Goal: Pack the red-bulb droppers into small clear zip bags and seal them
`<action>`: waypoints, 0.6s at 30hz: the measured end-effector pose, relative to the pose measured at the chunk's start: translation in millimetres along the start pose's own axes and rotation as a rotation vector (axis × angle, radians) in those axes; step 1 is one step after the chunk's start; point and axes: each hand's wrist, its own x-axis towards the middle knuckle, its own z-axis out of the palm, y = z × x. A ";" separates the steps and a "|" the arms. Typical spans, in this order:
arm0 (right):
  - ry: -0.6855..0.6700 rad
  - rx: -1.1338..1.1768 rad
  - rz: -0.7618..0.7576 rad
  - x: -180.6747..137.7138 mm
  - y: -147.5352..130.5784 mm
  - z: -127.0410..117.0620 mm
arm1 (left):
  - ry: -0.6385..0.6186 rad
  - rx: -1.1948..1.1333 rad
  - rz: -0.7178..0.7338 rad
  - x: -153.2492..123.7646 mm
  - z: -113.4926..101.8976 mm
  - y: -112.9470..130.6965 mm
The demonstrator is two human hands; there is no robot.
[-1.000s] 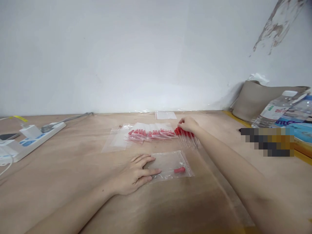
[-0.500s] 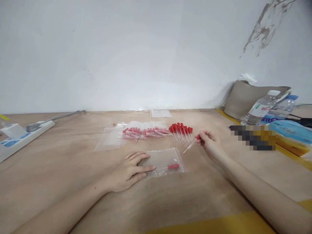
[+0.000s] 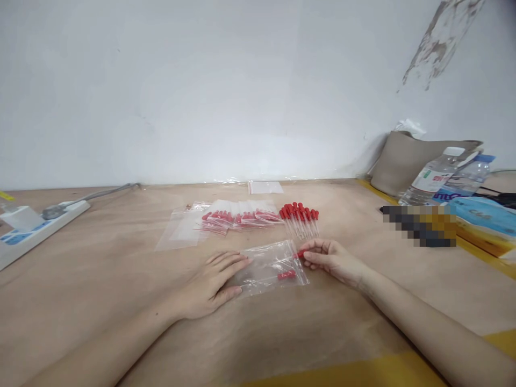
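Observation:
A clear zip bag (image 3: 262, 263) lies flat on the brown table, its zip edge toward the right. My left hand (image 3: 217, 282) rests on the bag's left end with fingers spread. Inside the bag lies one dropper (image 3: 286, 275) with a red rubber bulb. At the bag's mouth, my right hand (image 3: 328, 262) pinches a second dropper (image 3: 300, 253) by its red bulb; its thin glass tube reaches left into the bag. Behind the bag lies a pile of red-bulbed droppers (image 3: 299, 212), and left of that a row of bagged droppers (image 3: 242, 217).
Flat unfilled bags (image 3: 177, 231) lie at the back left, and a white packet (image 3: 266, 187) sits near the wall. A power strip (image 3: 44, 228) stands far left. Water bottles (image 3: 429, 177), a beige bag (image 3: 403, 161) and a blue pack (image 3: 487, 212) crowd the right.
My right hand has moved left and toward me, bringing the dropper from beside the pile to the bag's mouth, tube inside. My left hand stays on the bag, its index finger drawn back slightly.

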 end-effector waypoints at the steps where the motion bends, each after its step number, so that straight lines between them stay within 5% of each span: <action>1: -0.027 -0.076 -0.008 0.5 1.4 0.8 | 0.002 0.000 0.002 -0.2 0.1 0.0; 13: -0.252 -0.489 -0.152 -8.7 -6.4 14.3 | -0.013 0.025 0.016 0.1 -2.3 1.4; 18: -0.078 -0.577 -0.222 -12.2 2.4 24.1 | -0.003 0.026 0.017 1.1 -1.8 1.7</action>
